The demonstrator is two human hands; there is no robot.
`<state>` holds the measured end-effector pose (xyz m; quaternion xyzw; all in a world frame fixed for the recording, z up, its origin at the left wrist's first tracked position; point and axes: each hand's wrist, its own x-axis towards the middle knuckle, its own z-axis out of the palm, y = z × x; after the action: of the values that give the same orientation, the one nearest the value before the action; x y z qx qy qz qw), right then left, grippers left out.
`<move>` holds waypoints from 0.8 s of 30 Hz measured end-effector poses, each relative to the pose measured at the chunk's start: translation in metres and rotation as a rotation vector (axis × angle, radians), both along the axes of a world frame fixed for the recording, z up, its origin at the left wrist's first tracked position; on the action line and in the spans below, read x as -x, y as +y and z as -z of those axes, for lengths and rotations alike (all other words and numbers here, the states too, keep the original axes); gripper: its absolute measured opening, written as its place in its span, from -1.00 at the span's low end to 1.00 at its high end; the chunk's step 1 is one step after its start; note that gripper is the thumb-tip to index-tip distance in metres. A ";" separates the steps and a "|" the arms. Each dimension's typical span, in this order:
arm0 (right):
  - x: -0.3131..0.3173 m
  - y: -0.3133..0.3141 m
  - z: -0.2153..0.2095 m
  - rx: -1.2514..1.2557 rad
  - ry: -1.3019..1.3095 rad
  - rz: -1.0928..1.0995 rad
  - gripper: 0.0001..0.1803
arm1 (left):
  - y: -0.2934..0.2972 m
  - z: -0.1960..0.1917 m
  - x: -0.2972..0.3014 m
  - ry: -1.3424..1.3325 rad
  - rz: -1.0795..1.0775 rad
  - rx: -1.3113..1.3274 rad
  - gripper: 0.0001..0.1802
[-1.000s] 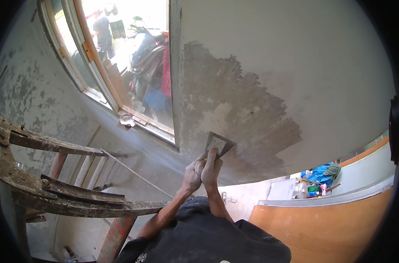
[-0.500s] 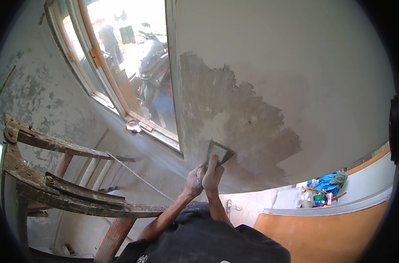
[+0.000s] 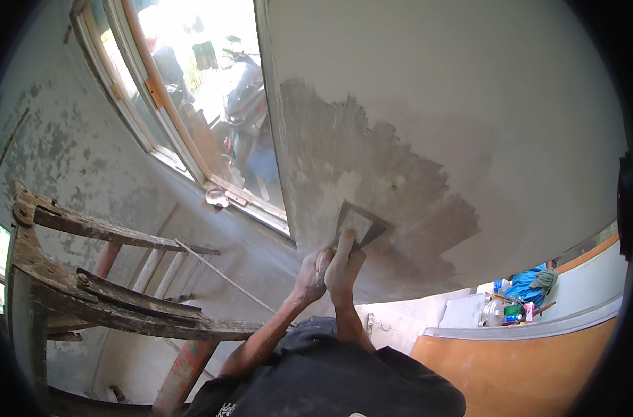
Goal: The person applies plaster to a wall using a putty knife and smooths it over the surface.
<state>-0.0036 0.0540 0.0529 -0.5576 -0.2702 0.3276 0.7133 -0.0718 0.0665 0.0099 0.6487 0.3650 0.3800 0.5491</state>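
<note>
A putty knife with a wide dark blade lies against the wall, just right of the window. My right hand is closed round it, thumb stretched along the pale face of the blade. Pressed in beside it, my left hand is closed at the handle end, which the fingers mostly hide. Whitish dust coats both hands. Around the blade spreads a rough grey-brown scraped patch, ragged-edged against the smoother pale wall.
A worn, plaster-spattered ladder stands close on my left. Above it is a framed window, with a motorcycle outside. Lower right, an orange-brown panel borders a pile of household items.
Both hands have pushed the putty knife a little up and to the right across the wall. My grip looks the same. The view has shifted slightly.
</note>
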 end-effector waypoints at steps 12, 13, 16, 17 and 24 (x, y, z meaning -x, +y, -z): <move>0.002 -0.004 0.024 0.040 -0.119 -0.016 -0.39 | -0.006 0.029 0.001 0.049 -0.044 -0.084 -0.52; 0.003 -0.005 0.028 0.064 -0.104 -0.001 -0.40 | -0.005 0.037 0.001 0.077 -0.050 -0.102 -0.52; 0.004 -0.009 0.041 0.089 -0.052 -0.016 -0.40 | -0.017 0.044 -0.002 -0.035 -0.079 -0.013 -0.53; 0.003 -0.009 0.044 0.100 -0.011 -0.040 -0.40 | -0.018 0.044 -0.004 -0.173 -0.095 0.101 -0.53; -0.001 -0.005 0.007 0.055 -0.003 -0.030 -0.42 | -0.008 0.007 -0.002 -0.045 -0.053 0.025 -0.53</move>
<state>-0.0030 0.0492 0.0459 -0.5733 -0.2705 0.3446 0.6924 -0.0693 0.0581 0.0026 0.6230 0.3744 0.4044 0.5551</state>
